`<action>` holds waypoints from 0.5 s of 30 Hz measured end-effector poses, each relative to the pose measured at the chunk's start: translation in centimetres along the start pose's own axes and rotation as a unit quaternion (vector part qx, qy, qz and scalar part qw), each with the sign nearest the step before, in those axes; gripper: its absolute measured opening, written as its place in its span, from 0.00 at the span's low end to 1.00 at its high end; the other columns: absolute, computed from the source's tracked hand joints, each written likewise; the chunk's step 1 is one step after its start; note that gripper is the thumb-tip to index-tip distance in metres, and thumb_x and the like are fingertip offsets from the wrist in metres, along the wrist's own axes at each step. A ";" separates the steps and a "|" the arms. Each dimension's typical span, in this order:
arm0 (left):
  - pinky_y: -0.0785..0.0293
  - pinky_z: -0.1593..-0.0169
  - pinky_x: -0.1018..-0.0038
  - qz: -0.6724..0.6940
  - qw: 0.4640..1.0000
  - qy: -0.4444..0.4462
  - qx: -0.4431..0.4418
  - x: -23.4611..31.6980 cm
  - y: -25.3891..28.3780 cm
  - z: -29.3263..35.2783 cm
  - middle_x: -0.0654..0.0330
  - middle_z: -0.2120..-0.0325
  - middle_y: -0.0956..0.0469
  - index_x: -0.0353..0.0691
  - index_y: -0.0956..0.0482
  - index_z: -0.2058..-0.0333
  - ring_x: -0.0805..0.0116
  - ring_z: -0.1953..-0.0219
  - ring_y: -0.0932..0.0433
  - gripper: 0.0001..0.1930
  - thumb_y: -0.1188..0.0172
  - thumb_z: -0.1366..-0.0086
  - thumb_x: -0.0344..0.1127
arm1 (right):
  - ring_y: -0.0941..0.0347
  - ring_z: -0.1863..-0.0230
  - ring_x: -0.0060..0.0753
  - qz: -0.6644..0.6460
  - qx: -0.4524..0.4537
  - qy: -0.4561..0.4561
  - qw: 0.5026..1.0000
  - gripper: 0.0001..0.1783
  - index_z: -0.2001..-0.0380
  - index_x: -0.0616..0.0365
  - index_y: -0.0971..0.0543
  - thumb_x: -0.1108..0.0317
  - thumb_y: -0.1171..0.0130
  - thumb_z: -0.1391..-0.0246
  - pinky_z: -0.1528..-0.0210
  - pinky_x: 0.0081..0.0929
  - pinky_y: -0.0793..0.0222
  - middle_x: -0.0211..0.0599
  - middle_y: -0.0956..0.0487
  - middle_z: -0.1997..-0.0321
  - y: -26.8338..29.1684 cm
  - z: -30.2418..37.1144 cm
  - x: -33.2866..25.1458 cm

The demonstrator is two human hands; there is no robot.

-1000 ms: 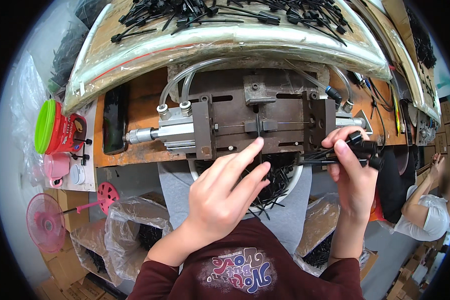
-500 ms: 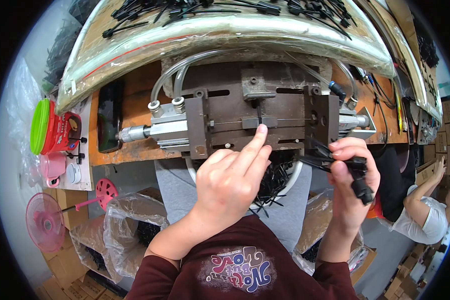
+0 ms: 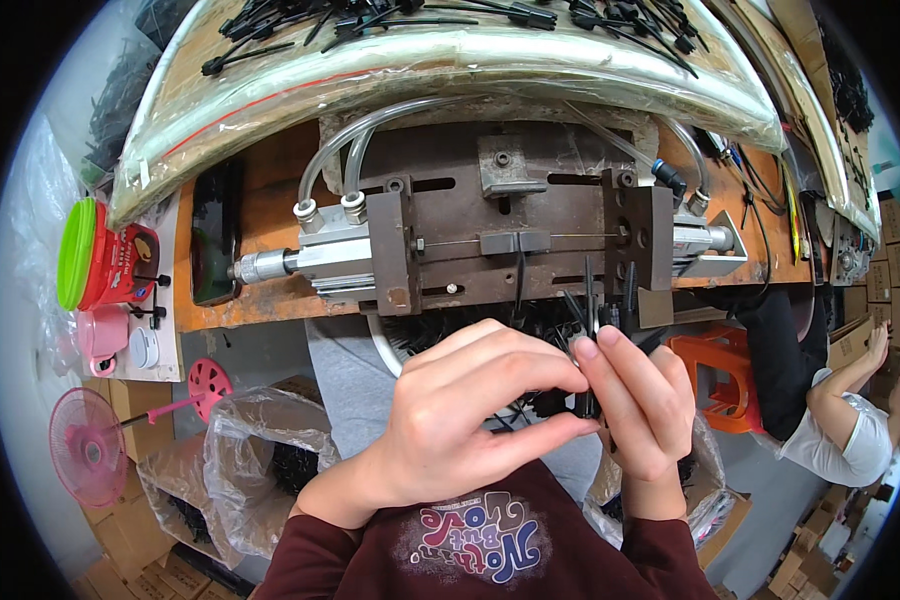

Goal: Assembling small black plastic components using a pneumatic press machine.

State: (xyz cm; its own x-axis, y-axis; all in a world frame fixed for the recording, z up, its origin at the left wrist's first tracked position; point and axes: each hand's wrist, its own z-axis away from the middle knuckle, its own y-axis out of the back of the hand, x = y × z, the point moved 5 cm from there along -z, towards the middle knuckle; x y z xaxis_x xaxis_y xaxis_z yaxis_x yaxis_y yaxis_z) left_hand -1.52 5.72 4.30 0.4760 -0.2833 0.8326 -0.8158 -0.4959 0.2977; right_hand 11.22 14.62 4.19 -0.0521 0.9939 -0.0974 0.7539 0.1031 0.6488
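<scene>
My right hand (image 3: 642,405) holds a bunch of slim black plastic parts (image 3: 590,290), their stems pointing up and away from me. My left hand (image 3: 470,410) has come against that bunch, thumb and fingers curled round the lower end of one black part (image 3: 585,402); the exact grip is partly hidden. Ahead of both hands is a dark metal fixture (image 3: 560,205) with a small grey block (image 3: 515,242) at its middle. Below the block a single thin black stem (image 3: 520,280) points toward me.
Silver air cylinders (image 3: 335,262) flank the fixture, with clear hoses (image 3: 355,130) behind. Above is a plastic-wrapped board (image 3: 450,55) bearing black parts. A red tub (image 3: 120,265), a pink fan (image 3: 90,440) and lined boxes (image 3: 260,430) stand left; an orange stool (image 3: 720,370) and another person (image 3: 850,430) are right.
My left hand has left the grey block and drawn back to the parts in my right hand, which has moved left. The stem at the block now shows below it, not above.
</scene>
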 end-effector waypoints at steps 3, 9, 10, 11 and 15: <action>0.25 0.66 0.75 0.020 0.999 0.011 0.023 -0.2 0.1 0.7 0.55 0.65 0.18 0.36 0.16 0.63 0.67 0.71 0.20 0.19 0.23 0.57 0.26 | 0.33 0.74 0.29 0.005 0.006 0.002 1.000 0.23 0.60 0.69 0.16 0.80 0.34 0.68 0.76 0.23 0.35 0.46 0.21 0.53 -0.2 0.2 0.1; 0.24 0.62 0.71 -0.251 0.966 -0.021 0.050 -1.3 0.2 1.3 0.56 0.63 0.19 0.36 0.16 0.61 0.63 0.67 0.22 0.19 0.27 0.56 0.24 | 0.26 0.70 0.36 -0.002 0.043 -0.097 0.994 0.20 0.61 0.67 0.17 0.88 0.36 0.62 0.71 0.28 0.30 0.46 0.21 0.54 0.2 1.2 2.1; 0.24 0.61 0.70 -0.276 0.960 -0.024 0.044 -1.8 -0.1 1.4 0.55 0.60 0.19 0.36 0.17 0.61 0.63 0.67 0.22 0.18 0.28 0.55 0.25 | 0.25 0.69 0.36 -0.012 0.057 -0.112 0.992 0.18 0.60 0.65 0.17 0.88 0.35 0.59 0.68 0.28 0.30 0.46 0.20 0.54 0.2 1.4 2.3; 0.24 0.61 0.69 -0.301 0.952 -0.027 0.037 -2.2 -0.6 1.3 0.55 0.58 0.19 0.36 0.17 0.61 0.62 0.67 0.21 0.17 0.29 0.54 0.26 | 0.25 0.69 0.36 -0.017 0.065 -0.117 0.991 0.18 0.60 0.65 0.18 0.88 0.34 0.58 0.68 0.27 0.30 0.46 0.20 0.55 0.2 1.4 2.3; 0.25 0.61 0.69 -0.367 0.929 -0.045 0.011 -3.0 -1.4 1.1 0.52 0.49 0.21 0.35 0.17 0.61 0.63 0.67 0.21 0.15 0.31 0.51 0.28 | 0.23 0.68 0.35 -0.031 0.081 -0.139 0.987 0.20 0.59 0.62 0.22 0.85 0.30 0.57 0.68 0.26 0.30 0.46 0.19 0.57 0.4 1.5 2.4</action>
State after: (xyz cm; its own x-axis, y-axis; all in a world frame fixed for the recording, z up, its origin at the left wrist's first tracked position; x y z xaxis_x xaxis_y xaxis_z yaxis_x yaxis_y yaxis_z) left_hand -1.46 6.38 0.83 0.9276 0.0705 0.3669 -0.2548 -0.5989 0.7592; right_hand 12.33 17.04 3.11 0.0630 0.9346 -0.3500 0.8511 0.1329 0.5080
